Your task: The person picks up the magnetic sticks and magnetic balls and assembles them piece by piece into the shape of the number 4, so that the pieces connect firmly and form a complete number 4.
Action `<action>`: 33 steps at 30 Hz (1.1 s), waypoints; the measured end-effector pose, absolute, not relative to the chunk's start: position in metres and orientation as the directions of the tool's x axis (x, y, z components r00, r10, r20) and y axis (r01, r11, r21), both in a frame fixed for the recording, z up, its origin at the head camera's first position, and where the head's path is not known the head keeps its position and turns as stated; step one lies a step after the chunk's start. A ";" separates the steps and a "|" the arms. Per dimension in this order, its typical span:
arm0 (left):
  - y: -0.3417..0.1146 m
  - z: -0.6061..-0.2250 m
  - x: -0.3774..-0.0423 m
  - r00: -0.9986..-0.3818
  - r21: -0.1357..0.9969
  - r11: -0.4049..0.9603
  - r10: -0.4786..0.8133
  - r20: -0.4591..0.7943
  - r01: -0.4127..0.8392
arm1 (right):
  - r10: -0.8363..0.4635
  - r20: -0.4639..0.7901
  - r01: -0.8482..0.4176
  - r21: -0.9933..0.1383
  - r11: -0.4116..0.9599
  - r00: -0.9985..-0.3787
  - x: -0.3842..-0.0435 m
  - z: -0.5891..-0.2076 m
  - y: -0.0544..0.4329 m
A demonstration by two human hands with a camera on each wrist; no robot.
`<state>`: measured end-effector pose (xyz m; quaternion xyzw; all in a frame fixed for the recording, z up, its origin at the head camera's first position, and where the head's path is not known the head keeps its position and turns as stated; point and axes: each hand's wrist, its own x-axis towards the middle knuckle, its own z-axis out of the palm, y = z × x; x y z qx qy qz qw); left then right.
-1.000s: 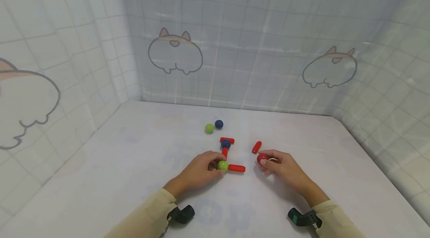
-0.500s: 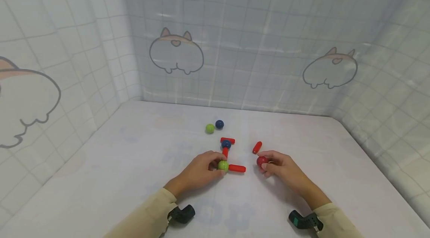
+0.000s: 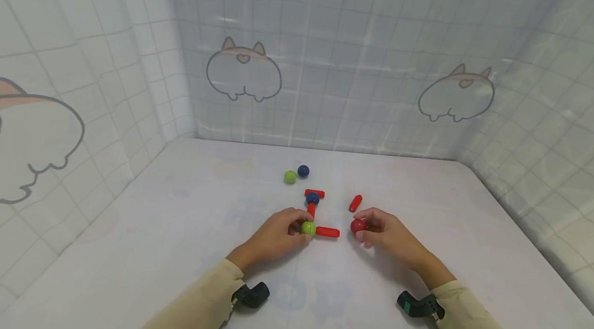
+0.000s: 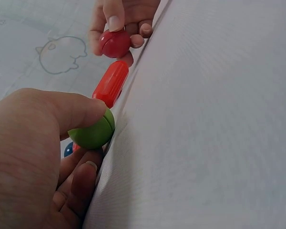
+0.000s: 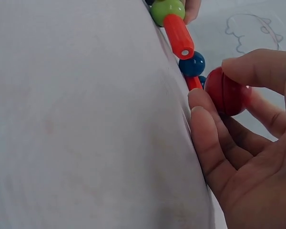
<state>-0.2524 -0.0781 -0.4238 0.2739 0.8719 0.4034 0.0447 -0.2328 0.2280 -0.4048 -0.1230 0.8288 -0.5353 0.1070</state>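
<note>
Pinching a green ball [image 3: 308, 229] in the half-curled left hand [image 3: 277, 234], a red ball [image 3: 357, 226] likewise in the right hand [image 3: 391, 236]; probably light, hard, slick; best held by opposite sides.

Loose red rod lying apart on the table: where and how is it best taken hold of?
Probably by its middle, pinched across the long sides, coming from above and slightly from the right. The red rod is slim, straight and lies slanted; its near end sits close to the red ball.
</note>
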 end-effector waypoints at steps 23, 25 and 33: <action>-0.075 -0.426 -0.247 -0.857 0.723 0.540 0.497 0.139 0.430 | -0.289 0.020 -0.203 -0.758 0.620 -0.957 -0.222 -0.405 0.214; -0.075 -0.427 -0.247 -0.857 0.724 0.540 0.495 0.139 0.429 | -0.289 0.024 -0.208 -0.753 0.625 -0.957 -0.222 -0.404 0.213; -0.077 -0.429 -0.247 -0.855 0.717 0.542 0.497 0.147 0.438 | -0.273 0.034 -0.209 -0.733 0.647 -0.962 -0.220 -0.405 0.204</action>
